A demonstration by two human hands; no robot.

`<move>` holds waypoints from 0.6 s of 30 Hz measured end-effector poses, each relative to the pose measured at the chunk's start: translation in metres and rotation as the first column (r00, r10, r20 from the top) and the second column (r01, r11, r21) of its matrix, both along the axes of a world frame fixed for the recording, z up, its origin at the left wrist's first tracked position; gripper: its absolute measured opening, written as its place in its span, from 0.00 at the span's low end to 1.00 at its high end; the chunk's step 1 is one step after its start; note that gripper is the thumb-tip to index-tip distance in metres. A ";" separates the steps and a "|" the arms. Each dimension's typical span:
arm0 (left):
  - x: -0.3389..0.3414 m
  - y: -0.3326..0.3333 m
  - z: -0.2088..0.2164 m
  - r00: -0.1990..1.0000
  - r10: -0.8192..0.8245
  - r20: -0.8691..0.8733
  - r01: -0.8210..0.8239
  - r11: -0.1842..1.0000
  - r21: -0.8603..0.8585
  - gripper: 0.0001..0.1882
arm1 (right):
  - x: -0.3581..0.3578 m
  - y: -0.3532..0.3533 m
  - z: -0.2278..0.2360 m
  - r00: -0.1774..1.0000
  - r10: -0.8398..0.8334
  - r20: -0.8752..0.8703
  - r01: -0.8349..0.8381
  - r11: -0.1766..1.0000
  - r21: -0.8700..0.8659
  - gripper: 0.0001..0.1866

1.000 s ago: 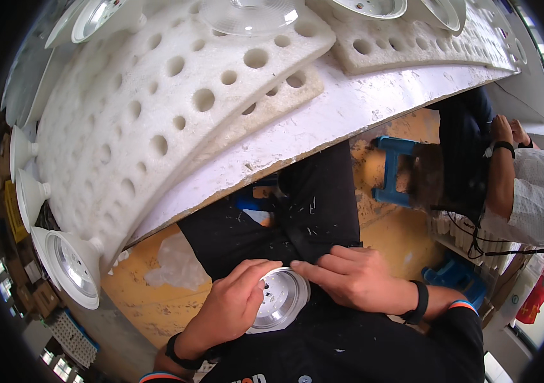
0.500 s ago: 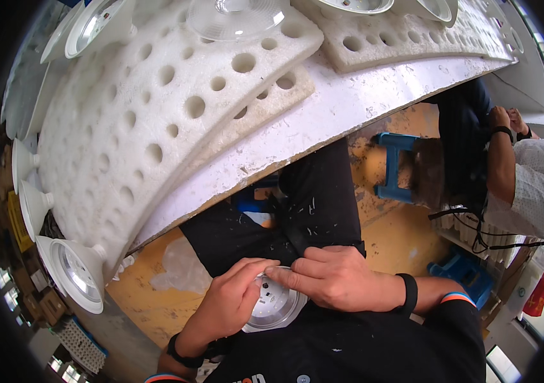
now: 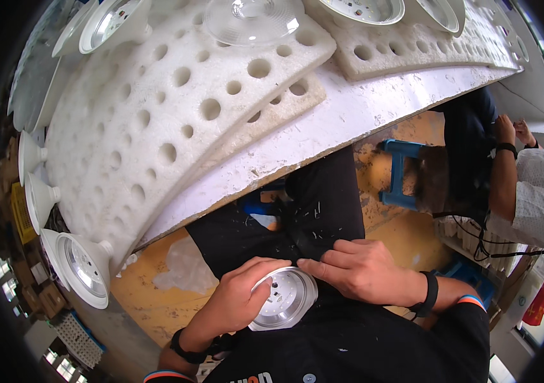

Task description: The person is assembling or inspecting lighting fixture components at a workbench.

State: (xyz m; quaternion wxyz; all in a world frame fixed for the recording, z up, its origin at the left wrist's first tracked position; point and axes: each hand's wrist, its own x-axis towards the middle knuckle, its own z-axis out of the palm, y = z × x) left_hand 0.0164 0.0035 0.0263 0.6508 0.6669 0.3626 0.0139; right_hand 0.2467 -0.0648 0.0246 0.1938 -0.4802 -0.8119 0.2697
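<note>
the left hand's (image 3: 237,299) fingers are closed around the near-left side of a round white lamp housing (image 3: 291,301), thumb over the rim and the others along its upper edge. the right hand (image 3: 358,273) has its index finger stretched to the top of that rim, close to the left fingertips, with the other fingers curled; i cannot tell whether it pinches or only touches. the housing sits low in the centre of the frame, in front of the dark shirt, open face up, showing a shiny inner wall and a pale round board with small dark parts.

it looks light and stiff, with a smooth shell that could slip a little; the board and its parts are probably the delicate bit. the outer rim or side wall seems the safest hold, keeping fingers off the board and the shiny wall.

farther out, a white table (image 3: 268,148) crosses the frame, bearing a thick foam board (image 3: 168,105) with round holes at upper left. a clear cover (image 3: 253,30) lies on it at top centre, and similar white lamps (image 3: 98,258) line the left edge.
</note>
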 end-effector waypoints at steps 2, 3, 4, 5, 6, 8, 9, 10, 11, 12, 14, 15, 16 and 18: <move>0.003 -0.002 0.001 1.000 0.002 -0.017 -0.002 1.000 0.001 0.19 | -0.002 0.003 0.002 1.000 -0.016 -0.001 0.016 1.000 -0.014 0.20; 0.003 -0.001 -0.001 1.000 -0.004 -0.013 0.003 1.000 -0.001 0.19 | -0.009 0.006 0.001 1.000 -0.022 0.003 0.022 1.000 -0.016 0.20; 0.000 0.002 -0.004 1.000 -0.009 -0.024 0.009 1.000 -0.016 0.19 | -0.018 0.011 -0.001 0.999 -0.015 -0.036 0.016 1.000 0.022 0.19; -0.001 0.005 -0.007 0.999 -0.016 -0.034 0.015 0.999 -0.032 0.20 | -0.021 0.013 -0.003 0.997 -0.007 -0.075 0.012 0.998 0.060 0.18; -0.002 0.005 -0.006 0.999 -0.015 -0.036 0.014 0.999 -0.031 0.20 | -0.021 0.014 -0.005 0.997 -0.002 -0.080 0.008 0.998 0.070 0.17; -0.003 0.004 -0.006 1.000 -0.024 -0.001 0.024 0.999 -0.022 0.20 | -0.011 0.013 0.000 1.000 0.004 -0.030 -0.003 0.999 0.047 0.17; -0.002 0.003 -0.004 1.000 -0.020 -0.002 0.020 1.000 -0.020 0.20 | -0.002 0.011 0.002 1.000 0.015 0.022 -0.015 1.000 0.026 0.17; -0.001 0.002 -0.001 1.000 -0.007 -0.013 0.007 1.000 -0.019 0.20 | 0.003 0.005 -0.002 0.999 -0.006 0.034 0.005 1.000 0.022 0.17; 0.000 0.002 0.001 1.000 0.006 -0.025 -0.007 1.000 -0.017 0.20 | 0.003 0.005 -0.001 0.999 -0.002 0.033 0.001 1.000 0.023 0.17; 0.001 0.000 0.000 1.000 0.006 -0.023 -0.006 1.000 -0.020 0.20 | 0.002 0.004 0.002 1.000 -0.001 0.031 0.001 1.000 0.013 0.17; 0.002 -0.004 -0.001 1.000 0.015 -0.014 -0.014 0.999 0.039 0.20 | -0.009 0.008 0.004 1.000 0.010 0.000 -0.010 0.999 0.033 0.17; 0.001 -0.002 -0.001 1.000 0.011 -0.011 -0.011 0.999 0.040 0.20 | -0.020 0.014 0.004 1.000 0.017 -0.026 -0.015 0.998 0.066 0.16; 0.000 0.002 -0.002 1.000 0.006 -0.014 -0.006 1.000 0.003 0.21 | -0.025 0.016 0.002 0.999 0.041 -0.026 -0.038 0.996 0.085 0.16; -0.003 0.002 -0.004 1.000 0.006 -0.019 -0.007 0.999 -0.033 0.21 | -0.020 0.016 0.002 0.999 0.046 -0.029 -0.043 0.995 0.085 0.16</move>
